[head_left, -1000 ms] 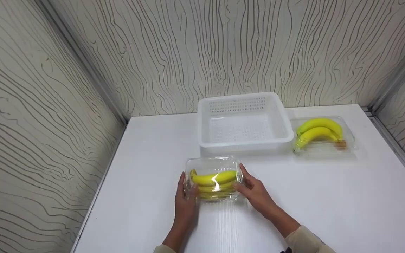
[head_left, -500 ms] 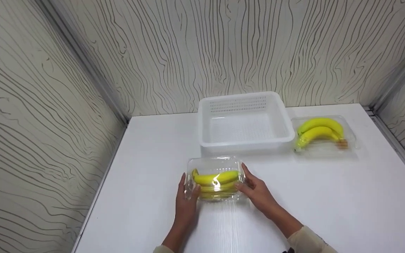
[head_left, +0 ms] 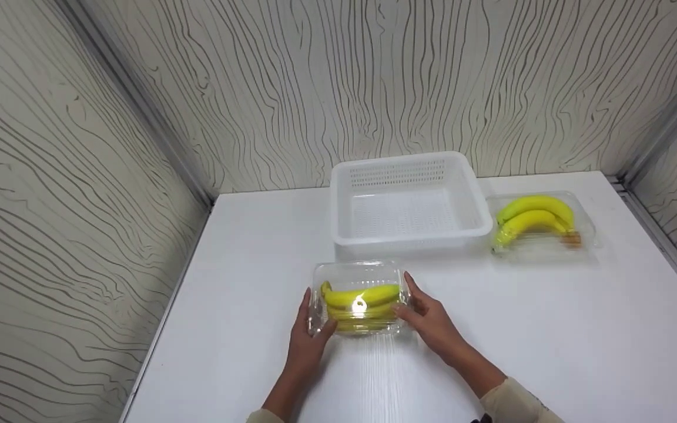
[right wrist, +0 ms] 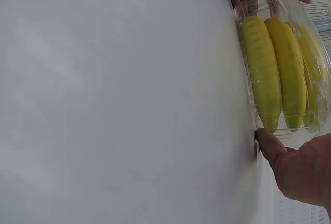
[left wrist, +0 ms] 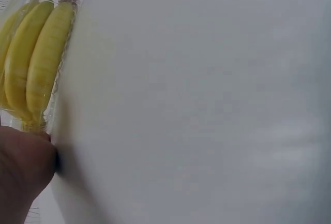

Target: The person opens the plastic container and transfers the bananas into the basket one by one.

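Observation:
A clear plastic clamshell box (head_left: 355, 271) with a bunch of bananas (head_left: 362, 295) inside lies near the middle of the table, its lid down. My left hand (head_left: 308, 341) holds its left end, fingers along the side and thumb by the front corner. At the other end my right hand (head_left: 432, 323) grips the box, the thumb over the lid's edge and the fingers behind. Both wrist views show the bananas (left wrist: 44, 61) side by side through the clear wall. In the right wrist view, fingertips of my right hand (right wrist: 300, 164) are low at the box's end.
Behind the box stands a white plastic basket (head_left: 412, 239) with nothing in it. A second clear box (head_left: 579, 205) holding bananas (head_left: 535, 220) lies to the basket's right. Wood-patterned walls (head_left: 374, 76) rise at the back and sides of the white table (head_left: 244, 264).
The box has shifted a little to the right since the first frame. My left thumb has slid down from the lid toward the front corner. The right hand keeps its hold.

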Demonstrator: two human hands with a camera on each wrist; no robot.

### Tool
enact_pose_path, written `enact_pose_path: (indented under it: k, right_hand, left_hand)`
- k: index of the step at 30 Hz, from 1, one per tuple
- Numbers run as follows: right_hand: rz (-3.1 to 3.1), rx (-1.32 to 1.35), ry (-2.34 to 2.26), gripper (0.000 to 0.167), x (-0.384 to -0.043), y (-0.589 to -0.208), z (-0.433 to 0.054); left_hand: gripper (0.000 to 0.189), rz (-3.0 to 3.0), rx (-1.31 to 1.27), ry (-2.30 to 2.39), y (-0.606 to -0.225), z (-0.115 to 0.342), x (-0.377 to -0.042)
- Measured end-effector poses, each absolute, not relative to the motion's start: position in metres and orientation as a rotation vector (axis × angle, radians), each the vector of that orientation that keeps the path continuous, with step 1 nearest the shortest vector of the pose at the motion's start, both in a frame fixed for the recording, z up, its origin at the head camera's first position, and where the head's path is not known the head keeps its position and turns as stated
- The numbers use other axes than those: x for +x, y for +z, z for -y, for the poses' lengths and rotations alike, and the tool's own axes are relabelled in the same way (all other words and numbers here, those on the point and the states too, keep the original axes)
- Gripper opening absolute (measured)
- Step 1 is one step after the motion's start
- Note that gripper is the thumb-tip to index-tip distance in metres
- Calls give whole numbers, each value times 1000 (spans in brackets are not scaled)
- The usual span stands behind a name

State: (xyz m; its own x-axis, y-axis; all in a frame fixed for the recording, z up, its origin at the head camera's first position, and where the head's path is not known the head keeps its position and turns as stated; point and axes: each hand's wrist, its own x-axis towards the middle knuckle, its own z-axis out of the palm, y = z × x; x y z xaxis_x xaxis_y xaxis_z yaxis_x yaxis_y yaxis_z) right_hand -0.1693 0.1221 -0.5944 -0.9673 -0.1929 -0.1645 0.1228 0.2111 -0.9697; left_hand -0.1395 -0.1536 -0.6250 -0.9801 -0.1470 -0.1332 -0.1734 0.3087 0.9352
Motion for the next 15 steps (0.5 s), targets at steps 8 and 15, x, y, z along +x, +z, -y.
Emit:
enact_pose_path:
  k: [8, 15]
  right_hand:
    - [-2268, -61, -1819, 82, -167, -593, -124]
    - [-2282, -74, -1803, 84, -167, -594, -123]
  left_hand:
    - [119, -2530, -188, 1741, -630, 157, -138]
    - [119, -2535, -168, 1750, -630, 160, -139]
